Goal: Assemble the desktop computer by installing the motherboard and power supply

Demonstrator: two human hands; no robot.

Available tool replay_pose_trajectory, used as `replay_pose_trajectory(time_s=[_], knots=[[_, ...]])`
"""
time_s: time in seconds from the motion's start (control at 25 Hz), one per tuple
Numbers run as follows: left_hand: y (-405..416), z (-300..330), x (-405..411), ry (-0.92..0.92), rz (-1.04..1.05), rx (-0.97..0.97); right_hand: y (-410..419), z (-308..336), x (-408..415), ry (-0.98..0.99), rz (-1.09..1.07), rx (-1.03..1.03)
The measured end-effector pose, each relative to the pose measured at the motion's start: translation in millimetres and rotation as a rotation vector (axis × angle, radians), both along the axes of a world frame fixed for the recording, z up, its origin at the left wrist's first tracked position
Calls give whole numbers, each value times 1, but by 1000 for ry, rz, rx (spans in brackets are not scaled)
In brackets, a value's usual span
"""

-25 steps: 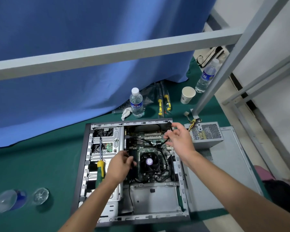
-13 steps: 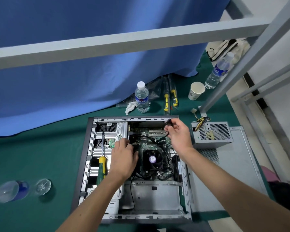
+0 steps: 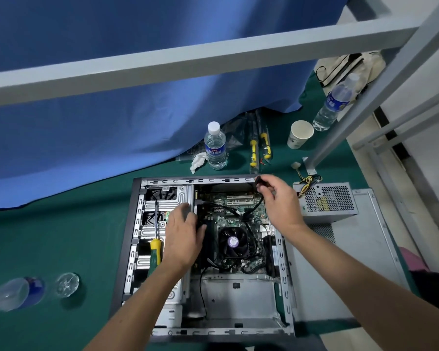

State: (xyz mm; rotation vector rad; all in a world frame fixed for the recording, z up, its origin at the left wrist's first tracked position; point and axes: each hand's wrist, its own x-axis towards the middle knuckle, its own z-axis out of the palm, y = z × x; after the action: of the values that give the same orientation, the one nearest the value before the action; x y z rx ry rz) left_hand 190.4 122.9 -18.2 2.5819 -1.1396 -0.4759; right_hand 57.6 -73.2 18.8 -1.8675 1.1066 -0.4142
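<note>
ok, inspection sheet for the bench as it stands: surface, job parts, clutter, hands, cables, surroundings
Surface: green cloth over the bench.
Job's things: open case lying flat; motherboard inside; power supply outside, right of the case, on a grey panel.
Clutter: screwdriver on the drive cage; three water bottles; paper cup; tissue; bagged tools.
Hands: left hand rests at the board's left edge, grip unclear; right hand pinches a black cable.
Cables: black leads across the board; coloured supply wires loose.
Surroundings: blue curtain; grey frame.
</note>
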Motion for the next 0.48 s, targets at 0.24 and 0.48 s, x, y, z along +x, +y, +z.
replay_pose_trajectory(time_s=[0.24,0.48], knots=[[-5,-4,13,92,76,-85,3,-7,10,32,71,70],[-11,-12,13,161,227,-204,13,-14,27,-9,183,160]])
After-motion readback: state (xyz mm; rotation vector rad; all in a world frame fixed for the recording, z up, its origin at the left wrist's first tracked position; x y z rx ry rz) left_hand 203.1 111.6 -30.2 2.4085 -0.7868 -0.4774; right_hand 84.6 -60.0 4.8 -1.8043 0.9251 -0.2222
